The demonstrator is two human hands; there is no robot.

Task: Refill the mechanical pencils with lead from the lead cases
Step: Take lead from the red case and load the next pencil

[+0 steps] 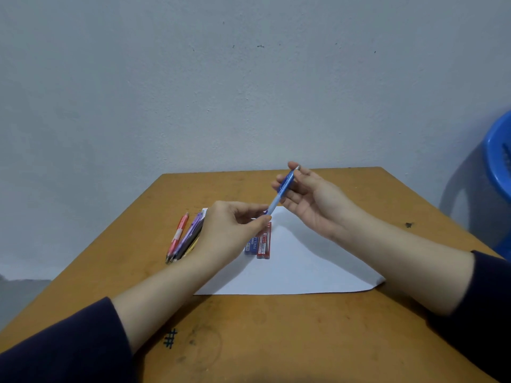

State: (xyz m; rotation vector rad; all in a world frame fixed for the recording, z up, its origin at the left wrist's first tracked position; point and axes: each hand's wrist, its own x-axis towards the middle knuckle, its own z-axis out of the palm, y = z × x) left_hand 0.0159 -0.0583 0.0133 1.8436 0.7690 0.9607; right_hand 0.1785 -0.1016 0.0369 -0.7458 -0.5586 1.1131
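A blue mechanical pencil is held tilted above the table, tip end down-left, top end up-right. My left hand pinches its lower tip end between thumb and fingers. My right hand holds the upper barrel with its fingers, palm turned towards me. Below the hands, a blue lead case and a red lead case lie side by side on a white sheet of paper. A bunch of other pencils, pink, purple and others partly hidden by my left hand, lies at the paper's left edge.
The wooden table has a pen-drawn hash mark near its front. A grey wall stands right behind the table's far edge. A blue plastic chair is at the right.
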